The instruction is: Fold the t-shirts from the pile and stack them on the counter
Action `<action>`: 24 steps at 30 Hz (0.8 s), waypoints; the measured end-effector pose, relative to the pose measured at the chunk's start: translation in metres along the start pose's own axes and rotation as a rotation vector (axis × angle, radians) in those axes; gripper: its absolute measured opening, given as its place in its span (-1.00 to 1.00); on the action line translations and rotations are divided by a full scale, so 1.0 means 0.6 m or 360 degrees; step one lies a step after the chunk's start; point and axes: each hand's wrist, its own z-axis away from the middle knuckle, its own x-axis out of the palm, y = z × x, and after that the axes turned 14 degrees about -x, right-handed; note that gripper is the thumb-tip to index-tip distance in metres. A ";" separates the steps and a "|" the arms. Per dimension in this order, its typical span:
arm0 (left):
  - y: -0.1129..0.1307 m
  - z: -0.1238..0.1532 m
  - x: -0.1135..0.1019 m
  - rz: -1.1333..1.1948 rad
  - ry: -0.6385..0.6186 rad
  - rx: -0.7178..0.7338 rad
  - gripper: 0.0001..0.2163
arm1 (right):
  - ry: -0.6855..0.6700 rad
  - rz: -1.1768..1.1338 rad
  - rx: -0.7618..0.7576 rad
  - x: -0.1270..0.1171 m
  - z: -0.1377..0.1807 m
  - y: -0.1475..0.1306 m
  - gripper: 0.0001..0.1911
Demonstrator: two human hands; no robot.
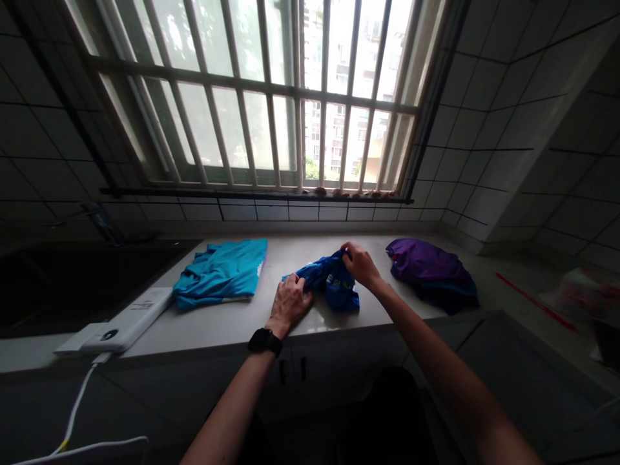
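Note:
A crumpled dark blue garment (341,291) with pale lettering lies on the white counter between my two hands. My right hand (361,265) pinches its upper right part, slightly lifted. At its left end, my left hand (289,301), with a black watch on the wrist, rests low with curled fingers closed on the cloth. To the left a turquoise garment (223,271) is spread in a loosely folded shape. On the right sits a heaped purple and dark blue garment (431,271). Neither hand touches these two.
A dark sink (29,310) with a faucet (103,223) is at the left. A white power bank (130,320) with a white cable (77,400) lies by the counter's front edge. A red strip (535,301) and a clear plastic bag (584,290) lie far right. A barred window stands behind.

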 end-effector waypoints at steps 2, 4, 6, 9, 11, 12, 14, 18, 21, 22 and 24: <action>0.000 0.000 0.001 -0.0023 0.0006 -0.0001 -0.82 | 0.0348 0.0062 0.0030 -0.019 -0.002 0.017 -0.66; 0.000 0.000 0.003 -0.0035 0.0000 -0.0012 -0.80 | 0.0370 0.0160 0.0174 -0.034 0.000 0.036 -0.64; 0.000 0.000 0.005 -0.0026 -0.0006 -0.0025 -0.79 | 0.0028 0.0228 0.0319 -0.044 0.006 0.051 -0.68; 0.001 0.000 0.005 -0.0011 -0.0023 -0.0027 -0.77 | -0.0378 0.0244 0.0368 -0.046 0.022 0.058 -0.69; 0.002 0.000 0.003 -0.0010 -0.0038 -0.0021 -0.77 | -0.0393 0.0171 0.0283 -0.038 0.033 0.053 -0.63; 0.002 0.000 0.003 -0.0008 -0.0046 -0.0015 -0.76 | -0.0447 0.0110 0.0223 -0.032 0.037 0.048 -0.61; 0.003 0.000 0.001 0.0009 -0.0064 0.0001 -0.75 | -0.0732 0.0012 0.0140 -0.017 0.044 0.035 -0.50; 0.003 0.001 -0.001 0.0059 -0.0080 0.0032 -0.68 | -0.1187 -0.0070 0.0037 0.011 0.042 0.008 -0.56; 0.001 0.002 -0.004 0.0086 -0.0078 0.0077 -0.64 | -0.1123 -0.0483 -0.0233 0.015 0.034 -0.007 -0.70; 0.000 0.002 -0.005 0.0090 -0.0089 0.0104 -0.67 | -0.1067 -0.0663 -0.0321 0.013 0.031 -0.010 -0.74; -0.001 0.002 -0.008 0.0084 -0.0119 0.0159 -0.77 | -0.0948 -0.0890 -0.0382 0.004 0.028 -0.011 -0.80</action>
